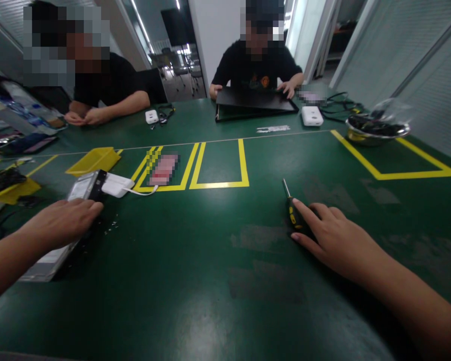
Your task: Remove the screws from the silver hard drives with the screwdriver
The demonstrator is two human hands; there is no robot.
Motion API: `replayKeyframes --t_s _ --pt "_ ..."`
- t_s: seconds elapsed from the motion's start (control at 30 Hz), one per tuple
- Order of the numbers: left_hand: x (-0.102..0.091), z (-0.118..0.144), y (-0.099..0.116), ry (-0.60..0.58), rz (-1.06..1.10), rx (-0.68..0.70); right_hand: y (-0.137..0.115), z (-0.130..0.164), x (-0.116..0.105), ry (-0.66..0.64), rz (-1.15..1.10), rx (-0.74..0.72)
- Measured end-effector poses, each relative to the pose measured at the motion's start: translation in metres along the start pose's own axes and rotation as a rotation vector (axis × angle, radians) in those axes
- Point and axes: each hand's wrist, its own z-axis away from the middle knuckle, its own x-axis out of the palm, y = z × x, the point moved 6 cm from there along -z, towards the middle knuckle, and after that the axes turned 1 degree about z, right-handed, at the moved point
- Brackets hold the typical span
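My right hand (334,238) rests low over the green table, thumb and index finger closed about the black and yellow handle of a screwdriver (293,215). The screwdriver's thin metal shaft points away from me. On the left, my left hand (65,220) lies across a flat, whitish panel with clear edges and a black far end (47,265). Its fingers curl over the panel's right edge, and their tips are partly hidden. Just beyond that hand sits a white power bank or charger (117,184), with a white cable running to a blurred pink phone-like thing (164,169).
Yellow trays (97,160) and dark cables stand at the left. A metal bowl (378,131) of dark parts is at the right back. Yellow tape (220,185) marks areas on the table. Across it, one co-worker handles a black panel (253,103); another rests their arms on the table.
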Motion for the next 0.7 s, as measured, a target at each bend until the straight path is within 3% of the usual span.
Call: replayKeyframes --t_s 0.07,0.2,0.27,0.33,0.4,0.5,0.6,0.7 --pt "0.001 -0.001 0.002 -0.056 -0.075 0.025 0.0 0.0 0.001 0.003 -0.005 -0.005" --pt "0.005 -0.004 -0.005 -0.147 -0.064 -0.094 0.0 -0.001 0.001 0.01 -0.01 -0.016" --pt "0.004 -0.005 -0.001 -0.134 -0.068 -0.144 0.0 -0.002 0.001 0.014 -0.009 -0.021" --pt "-0.001 -0.006 0.014 -0.079 -0.086 -0.116 0.0 -0.002 0.001 0.019 -0.009 -0.023" --pt "-0.004 -0.004 0.037 -0.056 -0.097 -0.004 0.0 -0.002 0.0 0.022 -0.01 -0.025" --pt "-0.011 0.003 0.055 -0.001 -0.043 0.012 0.0 -0.002 0.001 0.019 -0.005 -0.022" --pt "-0.012 0.014 0.033 0.02 0.099 -0.188 0.0 -0.001 0.002 0.013 0.001 -0.019" --pt "-0.002 0.028 -0.021 0.004 0.089 -0.525 0.001 0.0 0.002 0.016 -0.001 -0.022"
